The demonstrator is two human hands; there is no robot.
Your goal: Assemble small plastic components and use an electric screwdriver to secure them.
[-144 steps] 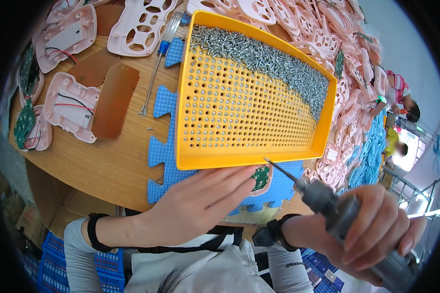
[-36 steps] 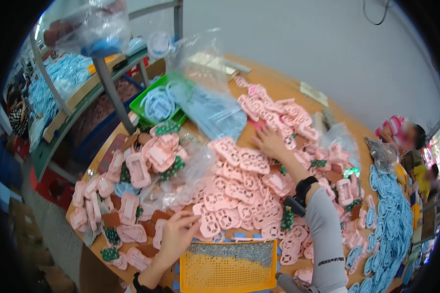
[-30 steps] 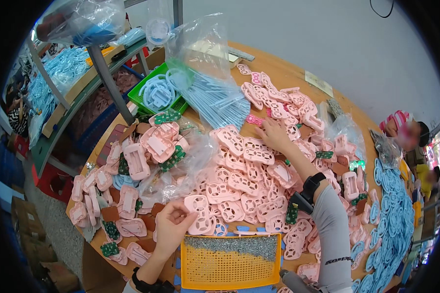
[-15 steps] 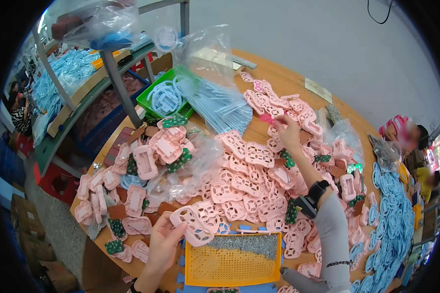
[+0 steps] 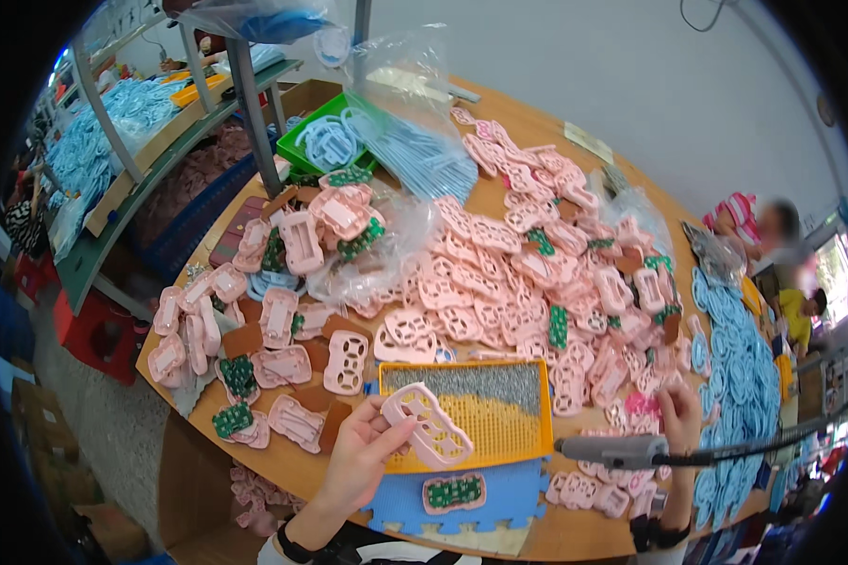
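Observation:
My left hand [image 5: 360, 461] is closed on the rim of a pale pink plastic cover [image 5: 431, 428] with cut-out holes, held tilted over the yellow tray [image 5: 546, 414] of small metal screws. Below it, a pink casing with a green circuit board [image 5: 455, 493] lies on a blue foam mat [image 5: 396, 499]. At the right my right hand [image 5: 680, 416] has its fingers loosely bent and apart, nothing visible between them. Beside its fingertips a bright pink piece [image 5: 642, 405] lies on the pink parts. A grey electric screwdriver [image 5: 612, 451] with a black cable lies just below.
Pink covers and casings [image 5: 481, 282] are heaped across the wooden table, some with green boards. Light-blue rings [image 5: 744, 377] pile up at the right. A green basket [image 5: 301, 146] and bagged blue strips [image 5: 424, 160] stand at the back. A metal shelf rises at the left.
My right hand has come down from the far heap with the bright pink piece, which now lies beside it. My left hand has moved right with the cover. The view has shifted, showing the mat.

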